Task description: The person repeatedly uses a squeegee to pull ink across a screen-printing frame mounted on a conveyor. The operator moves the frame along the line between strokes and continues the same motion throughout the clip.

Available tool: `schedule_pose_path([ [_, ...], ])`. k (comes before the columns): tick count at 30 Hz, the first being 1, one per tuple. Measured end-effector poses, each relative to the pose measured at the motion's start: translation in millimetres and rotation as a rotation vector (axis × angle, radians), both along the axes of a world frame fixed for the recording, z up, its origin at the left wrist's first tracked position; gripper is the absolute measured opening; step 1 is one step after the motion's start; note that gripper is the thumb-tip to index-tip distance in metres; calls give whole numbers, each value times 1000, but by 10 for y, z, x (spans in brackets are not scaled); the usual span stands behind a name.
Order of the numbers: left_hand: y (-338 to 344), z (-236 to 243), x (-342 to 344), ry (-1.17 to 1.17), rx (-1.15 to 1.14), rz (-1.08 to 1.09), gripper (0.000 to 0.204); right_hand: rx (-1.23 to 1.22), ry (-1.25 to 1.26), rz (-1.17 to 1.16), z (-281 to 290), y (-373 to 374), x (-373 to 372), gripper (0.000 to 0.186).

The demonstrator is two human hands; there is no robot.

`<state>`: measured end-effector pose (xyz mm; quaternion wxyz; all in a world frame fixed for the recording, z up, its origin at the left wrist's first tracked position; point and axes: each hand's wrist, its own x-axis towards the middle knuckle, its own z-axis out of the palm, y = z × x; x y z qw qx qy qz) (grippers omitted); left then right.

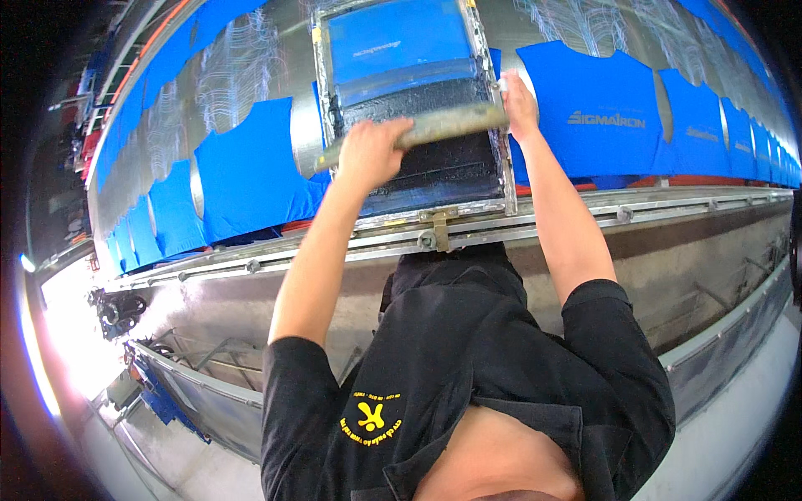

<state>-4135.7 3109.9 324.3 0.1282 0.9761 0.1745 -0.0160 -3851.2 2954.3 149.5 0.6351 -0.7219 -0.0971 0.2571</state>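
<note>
A screen-printing frame [506, 179] with metal edges lies over a blue fabric piece on the long table. Dark ink [434, 171] coats the near part of its mesh, and a blue area with small lettering shows at the far part. My left hand [374, 154] is closed around a worn, ink-smeared squeegee [455, 125], which lies slantwise across the frame above the ink. My right hand [521, 107] is closed at the frame's right edge, by a small white knob; part of its grip is hidden.
Blue cut fabric pieces lie in rows along the table, those at right, such as the nearest shirt panel [576, 108], bearing a grey print. A metal rail [652, 209] with stops and a frame clamp [437, 232] runs along the near edge. Bright light enters at left.
</note>
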Motion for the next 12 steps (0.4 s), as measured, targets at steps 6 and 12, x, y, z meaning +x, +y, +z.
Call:
schedule_pose_path([
  [6, 944, -290, 754, 99, -49, 12, 45, 16, 117, -68, 266, 12, -137, 57],
  [12, 1292, -504, 879, 233, -159, 0, 50, -169, -54, 14, 243, 44, -4, 53],
])
